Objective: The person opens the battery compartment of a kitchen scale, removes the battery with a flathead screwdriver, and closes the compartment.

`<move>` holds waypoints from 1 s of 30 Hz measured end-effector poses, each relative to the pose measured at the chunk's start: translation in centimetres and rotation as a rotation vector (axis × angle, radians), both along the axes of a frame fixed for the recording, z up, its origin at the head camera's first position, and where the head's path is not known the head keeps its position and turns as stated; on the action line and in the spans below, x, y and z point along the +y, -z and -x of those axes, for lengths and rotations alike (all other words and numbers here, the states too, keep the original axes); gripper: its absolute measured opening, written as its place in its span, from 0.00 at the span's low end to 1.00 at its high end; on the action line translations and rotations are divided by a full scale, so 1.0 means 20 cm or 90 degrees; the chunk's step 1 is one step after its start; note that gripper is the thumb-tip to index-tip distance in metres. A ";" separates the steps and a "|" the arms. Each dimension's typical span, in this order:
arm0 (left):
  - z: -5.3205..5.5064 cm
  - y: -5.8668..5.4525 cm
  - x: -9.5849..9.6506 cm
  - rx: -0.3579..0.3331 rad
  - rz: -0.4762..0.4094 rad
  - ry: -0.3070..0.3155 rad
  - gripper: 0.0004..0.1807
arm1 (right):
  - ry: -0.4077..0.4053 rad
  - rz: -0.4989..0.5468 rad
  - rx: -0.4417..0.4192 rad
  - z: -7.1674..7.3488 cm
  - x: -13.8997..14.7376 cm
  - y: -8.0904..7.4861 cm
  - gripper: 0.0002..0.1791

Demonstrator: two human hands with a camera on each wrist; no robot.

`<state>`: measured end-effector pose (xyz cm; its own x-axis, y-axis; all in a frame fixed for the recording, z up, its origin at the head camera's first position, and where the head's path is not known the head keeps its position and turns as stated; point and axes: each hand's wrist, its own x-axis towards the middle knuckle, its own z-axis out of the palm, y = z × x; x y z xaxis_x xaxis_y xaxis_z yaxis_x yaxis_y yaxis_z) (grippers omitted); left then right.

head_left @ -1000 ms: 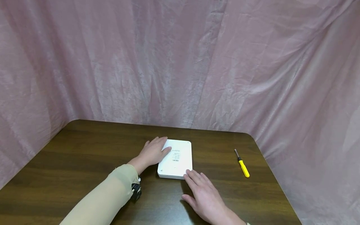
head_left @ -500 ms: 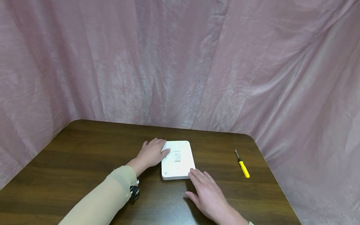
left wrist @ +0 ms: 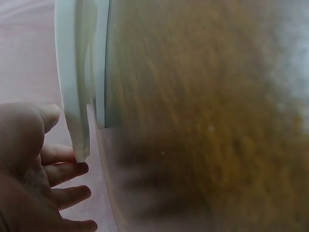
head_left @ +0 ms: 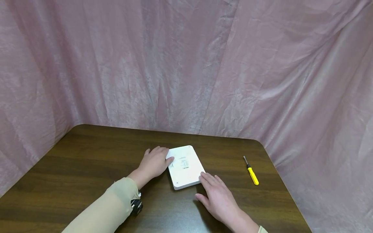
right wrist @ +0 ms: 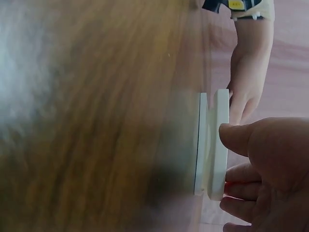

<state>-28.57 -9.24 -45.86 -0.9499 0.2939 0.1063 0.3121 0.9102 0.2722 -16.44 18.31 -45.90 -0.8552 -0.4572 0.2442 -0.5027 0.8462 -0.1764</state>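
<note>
A flat white two-layered device point(head_left: 187, 168) with rounded corners and small print on its upper face lies turned at an angle on the brown table point(head_left: 96, 155). My left hand point(head_left: 152, 163) is at its far left corner, thumb on the upper face and fingers extended along the edge. At the near right corner, my right hand point(head_left: 218, 195) touches it with extended fingertips, its thumb held apart from them. In the left wrist view, the two layers of the device point(left wrist: 72, 72) show edge-on with a gap between them.
A screwdriver point(head_left: 252, 174) with a yellow handle lies at the right, shaft pointing away. Pink curtain point(head_left: 186, 64) hangs behind the table and along its sides. A small black camera point(head_left: 136, 206) is strapped at the left wrist.
Under both hands the white device has turned counter-clockwise, its near edge shifting right. My left hand has come slightly nearer and left; my right hand has moved right and slightly farther away.
</note>
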 end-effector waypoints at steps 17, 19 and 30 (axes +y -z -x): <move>-0.13 -0.01 -0.02 0.040 0.049 0.004 0.32 | 0.026 0.005 -0.004 0.09 0.03 -0.01 0.32; -0.14 -0.02 -0.02 0.039 0.050 0.005 0.32 | 0.032 0.007 -0.010 0.10 0.03 -0.01 0.31; -0.22 -0.03 -0.03 0.058 0.058 0.017 0.31 | 0.027 0.019 0.011 0.17 0.05 -0.01 0.29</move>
<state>-24.22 -9.93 -45.29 -0.9289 0.3320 0.1638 0.3569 0.9207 0.1578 -19.75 19.29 -45.71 -0.8693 -0.4124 0.2725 -0.4694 0.8616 -0.1933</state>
